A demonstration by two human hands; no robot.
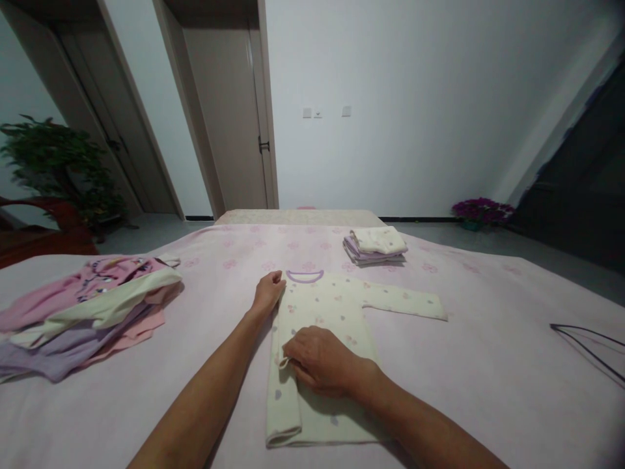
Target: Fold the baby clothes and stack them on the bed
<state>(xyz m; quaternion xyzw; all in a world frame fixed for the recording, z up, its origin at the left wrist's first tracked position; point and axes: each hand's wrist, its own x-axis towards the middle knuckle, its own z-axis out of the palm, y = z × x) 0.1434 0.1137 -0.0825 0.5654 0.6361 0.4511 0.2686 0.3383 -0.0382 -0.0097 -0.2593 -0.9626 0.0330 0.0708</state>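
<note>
A cream long-sleeved shirt (336, 312) with small heart prints and a purple neckline lies flat in front of me, its neck pointing away. Its right sleeve stretches out to the side, while the left side is folded inward over the body. My left hand (270, 291) is closed at the shirt's left shoulder, beside the neckline. Lower down, my right hand (319, 361) pinches the folded-in left sleeve, and a small loop of the cuff sticks out by the fingertips. The fingers partly cover that sleeve end.
A loose heap of pink, cream and purple clothes (107, 293) lies at the left. Toward the back right sits a neat stack of folded clothes (375, 245). Everything rests on a pale pink flowered cover (478, 365). A thin black cable-like loop (581, 335) lies at the right edge.
</note>
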